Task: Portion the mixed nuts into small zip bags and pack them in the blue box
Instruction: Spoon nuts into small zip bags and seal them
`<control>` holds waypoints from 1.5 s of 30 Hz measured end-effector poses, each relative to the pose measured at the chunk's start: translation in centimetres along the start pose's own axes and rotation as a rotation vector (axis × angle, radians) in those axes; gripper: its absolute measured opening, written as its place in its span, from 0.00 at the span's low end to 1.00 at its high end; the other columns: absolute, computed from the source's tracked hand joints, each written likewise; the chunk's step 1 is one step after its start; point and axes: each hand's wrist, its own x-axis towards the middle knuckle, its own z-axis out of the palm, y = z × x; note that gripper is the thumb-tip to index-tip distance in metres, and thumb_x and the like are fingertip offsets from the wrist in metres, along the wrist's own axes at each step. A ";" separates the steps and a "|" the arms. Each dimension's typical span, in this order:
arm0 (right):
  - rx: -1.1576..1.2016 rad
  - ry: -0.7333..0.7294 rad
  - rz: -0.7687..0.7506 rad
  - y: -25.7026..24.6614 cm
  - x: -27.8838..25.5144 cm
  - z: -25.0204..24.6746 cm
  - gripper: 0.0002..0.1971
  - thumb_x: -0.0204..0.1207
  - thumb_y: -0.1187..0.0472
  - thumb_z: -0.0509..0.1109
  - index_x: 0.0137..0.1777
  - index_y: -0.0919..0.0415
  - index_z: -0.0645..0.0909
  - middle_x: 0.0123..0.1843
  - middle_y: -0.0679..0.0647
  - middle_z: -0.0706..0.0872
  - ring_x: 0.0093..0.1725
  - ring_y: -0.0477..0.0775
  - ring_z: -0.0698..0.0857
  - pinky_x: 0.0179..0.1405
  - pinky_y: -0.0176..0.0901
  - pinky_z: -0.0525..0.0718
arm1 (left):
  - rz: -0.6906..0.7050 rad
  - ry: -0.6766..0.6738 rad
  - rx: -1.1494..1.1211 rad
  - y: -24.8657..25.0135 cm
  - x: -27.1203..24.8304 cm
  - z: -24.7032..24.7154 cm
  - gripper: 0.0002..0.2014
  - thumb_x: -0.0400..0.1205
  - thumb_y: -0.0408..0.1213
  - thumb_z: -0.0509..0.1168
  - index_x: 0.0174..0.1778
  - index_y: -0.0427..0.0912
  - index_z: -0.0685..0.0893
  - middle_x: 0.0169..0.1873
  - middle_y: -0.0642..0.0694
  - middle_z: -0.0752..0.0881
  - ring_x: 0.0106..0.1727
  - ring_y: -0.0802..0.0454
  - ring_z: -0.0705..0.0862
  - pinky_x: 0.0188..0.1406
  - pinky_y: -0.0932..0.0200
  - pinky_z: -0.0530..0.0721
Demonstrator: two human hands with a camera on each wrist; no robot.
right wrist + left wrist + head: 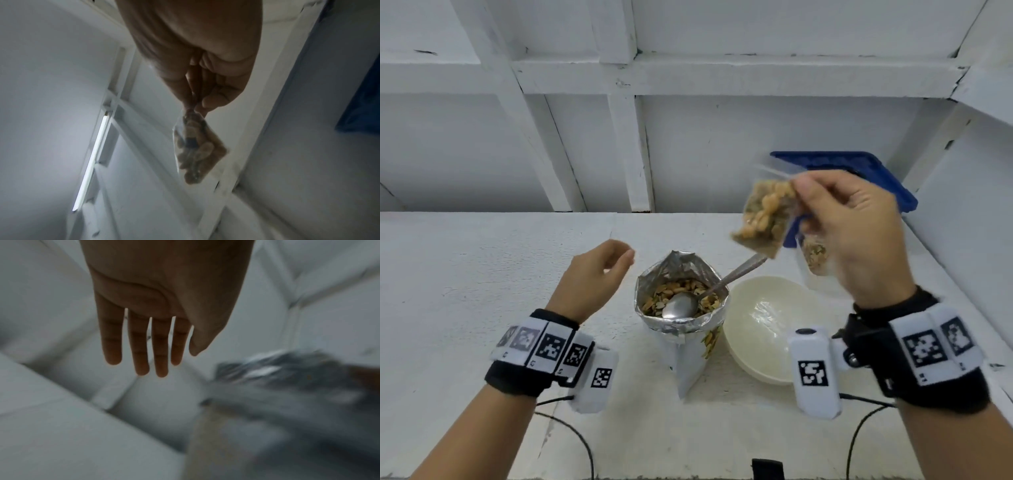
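Observation:
My right hand (835, 219) pinches a small clear zip bag of mixed nuts (765, 216) by its top, held in the air in front of the blue box (876, 171) at the back right. In the right wrist view the zip bag (197, 149) hangs from my pinched fingertips (207, 104). An open foil bag of nuts (681, 301) stands mid-table with a metal spoon (681, 305) resting in it. My left hand (599, 270) hovers left of the foil bag, holding nothing; its fingers (141, 345) hang straight in the left wrist view.
A cream bowl (767, 329) sits right of the foil bag. Another filled small bag (815, 257) lies behind my right hand near the blue box. White wall panels rise behind the table. Cables trail over the near table edge.

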 end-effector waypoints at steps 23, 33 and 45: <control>-0.726 -0.030 0.451 20.4 3.2 -8.3 0.11 0.81 0.63 0.62 0.58 0.65 0.83 0.55 0.63 0.86 0.55 0.63 0.82 0.48 0.42 0.74 | -0.208 -0.663 0.638 -15.8 0.7 7.4 0.44 0.72 0.72 0.46 0.82 0.56 0.45 0.83 0.44 0.44 0.83 0.43 0.42 0.80 0.41 0.52; -0.833 -0.087 0.112 13.1 -1.0 -5.3 0.12 0.79 0.63 0.65 0.61 0.64 0.80 0.53 0.54 0.81 0.52 0.53 0.78 0.54 0.43 0.75 | -0.188 -0.646 0.643 -17.2 1.0 8.1 0.49 0.64 0.75 0.38 0.82 0.58 0.46 0.83 0.47 0.44 0.83 0.44 0.43 0.80 0.41 0.52; -1.248 -0.786 0.281 14.2 -7.3 -0.8 0.36 0.80 0.51 0.63 0.81 0.54 0.48 0.67 0.56 0.75 0.63 0.56 0.76 0.56 0.44 0.75 | -0.188 -0.612 0.633 -17.2 1.0 8.2 0.39 0.76 0.66 0.52 0.82 0.58 0.47 0.83 0.46 0.44 0.83 0.44 0.43 0.80 0.41 0.52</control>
